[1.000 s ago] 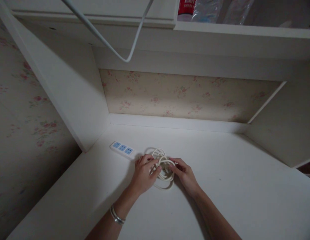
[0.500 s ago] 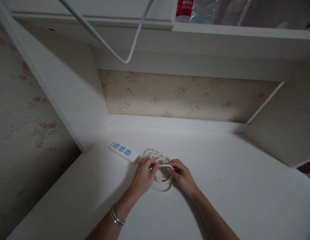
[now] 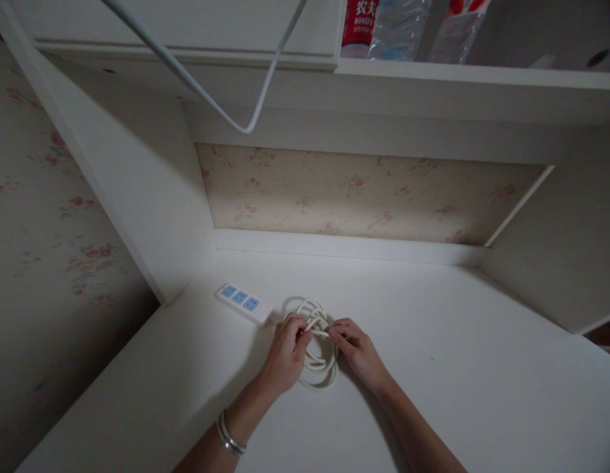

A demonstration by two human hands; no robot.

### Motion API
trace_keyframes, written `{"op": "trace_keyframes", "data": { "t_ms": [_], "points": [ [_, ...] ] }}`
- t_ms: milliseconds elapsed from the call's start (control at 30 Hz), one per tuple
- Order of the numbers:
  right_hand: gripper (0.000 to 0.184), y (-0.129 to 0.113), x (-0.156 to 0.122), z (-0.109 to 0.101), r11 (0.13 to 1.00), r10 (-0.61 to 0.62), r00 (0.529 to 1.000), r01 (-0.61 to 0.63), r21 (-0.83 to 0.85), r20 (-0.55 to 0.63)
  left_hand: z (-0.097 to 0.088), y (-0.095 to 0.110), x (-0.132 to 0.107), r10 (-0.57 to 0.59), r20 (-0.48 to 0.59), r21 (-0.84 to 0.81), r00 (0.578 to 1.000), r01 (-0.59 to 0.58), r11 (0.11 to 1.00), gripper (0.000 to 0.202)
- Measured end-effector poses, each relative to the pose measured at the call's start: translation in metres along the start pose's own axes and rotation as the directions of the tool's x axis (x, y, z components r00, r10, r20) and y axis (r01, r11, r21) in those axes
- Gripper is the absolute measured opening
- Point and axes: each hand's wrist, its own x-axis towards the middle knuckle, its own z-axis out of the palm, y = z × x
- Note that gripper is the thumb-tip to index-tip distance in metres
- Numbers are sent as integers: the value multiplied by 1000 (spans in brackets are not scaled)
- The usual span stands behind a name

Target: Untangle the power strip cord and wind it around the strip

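Note:
A white power strip (image 3: 239,301) with blue sockets lies on the white desk (image 3: 433,368), its cream cable (image 3: 318,355) coiled in loops just to its right. My left hand (image 3: 286,355), with bracelets on the wrist, pinches the coil from the left. My right hand (image 3: 356,351) pinches a strand of the same coil from the right. The two sets of fingertips almost meet over the top of the loops, and the lower loops rest on the desk between my hands.
A white side panel (image 3: 152,197) walls the desk on the left, and floral wallpaper (image 3: 364,190) backs it. A shelf (image 3: 472,72) overhead carries plastic bottles (image 3: 398,26). A white wire hanger (image 3: 245,118) hangs at upper left.
My hands have drawn closer together over the coil, tightening the loops into a narrower bundle. The view tipped slightly upward, showing more of the bottles.

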Motion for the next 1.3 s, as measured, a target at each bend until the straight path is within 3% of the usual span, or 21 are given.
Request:
{"op": "trace_keyframes", "data": {
  "t_ms": [400, 700, 1067, 1300],
  "points": [
    [27, 10, -1, -2, 999, -36, 998, 35, 26, 47, -4, 7, 0, 109, 112, -82, 988, -101, 992, 16],
    [17, -5, -5, 2, 974, -213, 977, 209, -89, -35, -7, 14, 2, 116, 195, -31, 974, -112, 993, 16],
    [17, -12, -6, 2, 974, -218, 976, 217, -70, -11, -10, 20, -2, 98, 282, 4, 954, -103, 995, 30],
    [17, -17, -11, 1, 952, -292, 931, 261, -163, -218, -7, 17, -2, 90, 225, -17, 970, -88, 996, 21]
  ]
}}
